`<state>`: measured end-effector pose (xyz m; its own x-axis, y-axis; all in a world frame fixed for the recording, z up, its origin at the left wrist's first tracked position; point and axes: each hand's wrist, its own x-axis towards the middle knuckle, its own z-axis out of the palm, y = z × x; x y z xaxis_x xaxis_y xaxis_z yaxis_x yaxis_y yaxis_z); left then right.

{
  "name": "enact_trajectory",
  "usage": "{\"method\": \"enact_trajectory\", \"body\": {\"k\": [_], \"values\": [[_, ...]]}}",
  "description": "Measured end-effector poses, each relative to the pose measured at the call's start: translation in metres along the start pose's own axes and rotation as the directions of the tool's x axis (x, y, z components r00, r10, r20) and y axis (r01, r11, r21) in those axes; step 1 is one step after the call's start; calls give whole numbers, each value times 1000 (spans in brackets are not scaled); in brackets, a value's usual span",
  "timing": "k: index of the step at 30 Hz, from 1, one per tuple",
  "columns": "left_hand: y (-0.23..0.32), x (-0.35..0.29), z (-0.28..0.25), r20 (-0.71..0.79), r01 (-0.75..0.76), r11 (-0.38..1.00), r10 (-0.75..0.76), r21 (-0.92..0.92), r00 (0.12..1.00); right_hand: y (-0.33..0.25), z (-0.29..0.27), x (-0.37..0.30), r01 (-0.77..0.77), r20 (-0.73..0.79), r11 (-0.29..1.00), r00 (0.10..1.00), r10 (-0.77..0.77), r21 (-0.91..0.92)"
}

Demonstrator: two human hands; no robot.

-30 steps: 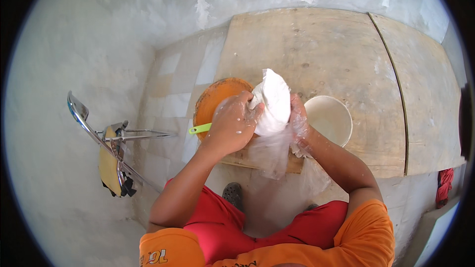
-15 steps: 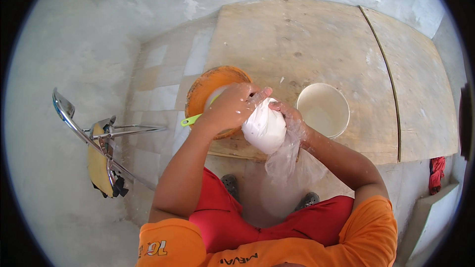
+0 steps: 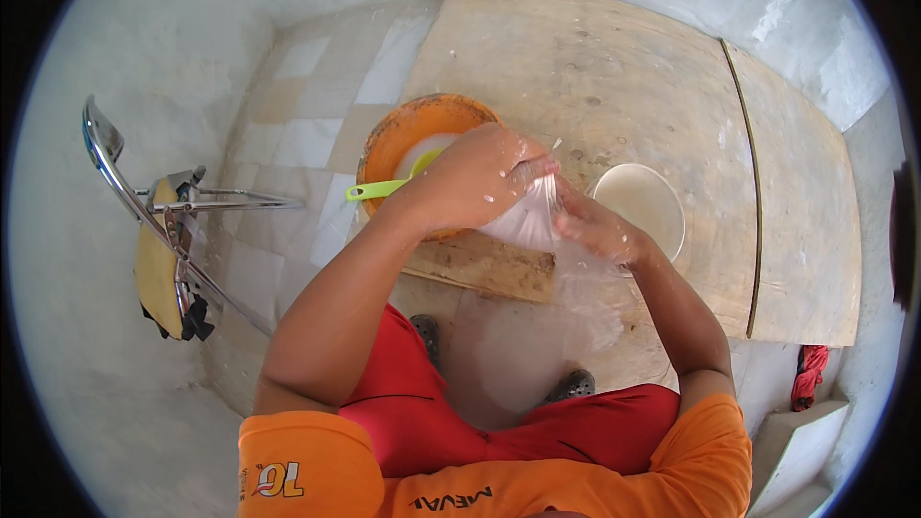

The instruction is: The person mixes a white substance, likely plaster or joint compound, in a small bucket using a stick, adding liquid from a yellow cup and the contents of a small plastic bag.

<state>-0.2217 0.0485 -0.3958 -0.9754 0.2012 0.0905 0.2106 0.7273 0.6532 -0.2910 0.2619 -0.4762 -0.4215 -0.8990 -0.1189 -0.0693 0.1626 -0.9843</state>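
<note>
A clear plastic bag [image 3: 523, 221] with a rounded white filling hangs between my hands. My left hand [image 3: 484, 173] is closed, its thumb and fingers pinching the gathered plastic at the top of the bag. Close beside it, my right hand [image 3: 600, 223] curls its fingers on the same plastic, with loose film draping below. White residue speckles both hands. Left of the bag stands an orange bucket [image 3: 379, 146] with white material inside, partly covered by my left hand and forearm. A lime-green handled scoop [image 3: 374, 190] rests across its rim.
A white round bucket [image 3: 683, 221] stands right of my right hand on a plywood board [image 3: 576, 67]. To the left is a chrome-framed folding chair [image 3: 168, 240]. A red cloth [image 3: 811, 374] lies at the lower right, near a wall.
My hands have gathered and tightened the plastic at the top of the bag. The filled part has tilted and sits lower behind my left hand. The whole view has shifted slightly.
</note>
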Motion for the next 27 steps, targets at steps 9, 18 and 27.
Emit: {"method": "enact_trajectory", "body": {"k": [9,18,27], "values": [[-7,1,12,57,-87,953,73,292,996,5,20,17,257,-174,854,914,-367,-452],[-12,-7,5,139,-6,983,-20,183,990,4,37,7,176,-251,949,937,-243,-262],[-17,-2,11,311,242,968,-209,-69,927,19,34,7,168,-195,983,964,-181,-80]]}}
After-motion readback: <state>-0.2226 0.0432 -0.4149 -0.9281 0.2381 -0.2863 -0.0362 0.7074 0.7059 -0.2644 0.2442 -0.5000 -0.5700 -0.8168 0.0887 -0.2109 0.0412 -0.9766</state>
